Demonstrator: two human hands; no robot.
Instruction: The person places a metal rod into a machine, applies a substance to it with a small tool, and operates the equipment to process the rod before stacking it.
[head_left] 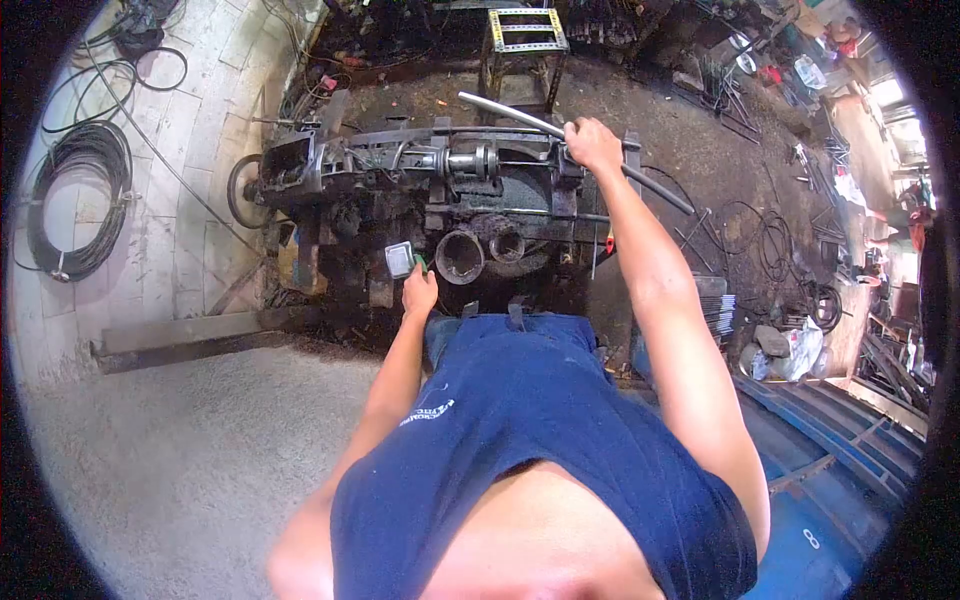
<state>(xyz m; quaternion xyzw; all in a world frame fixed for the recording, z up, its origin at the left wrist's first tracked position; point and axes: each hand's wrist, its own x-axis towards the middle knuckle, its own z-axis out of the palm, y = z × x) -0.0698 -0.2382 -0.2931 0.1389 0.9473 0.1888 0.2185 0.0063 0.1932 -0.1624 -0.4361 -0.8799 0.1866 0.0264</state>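
Note:
My right hand (595, 145) is closed around a long metal bar (510, 113), held slantwise above the right part of a dark, greasy machine (400, 165). The bar looks shiny toward its left end and duller on the right. Lower and to the left, my left hand (420, 292) grips a small squarish thing with a pale rim and grey face (399, 260); a bit of green shows by the fingers. I cannot make out its kind. Just right of it, two round, open-mouthed metal cups (460, 257) sit at the machine's near side. A bright shaft (465, 162) runs along the machine.
A handwheel (243, 190) stands at the machine's left end. Beyond it is a stool with a yellow-edged top (528, 30). Coiled cable (80, 200) lies on pale boards at left. A long beam (190, 335) lies nearer me; blue metalwork (810, 450) is at right.

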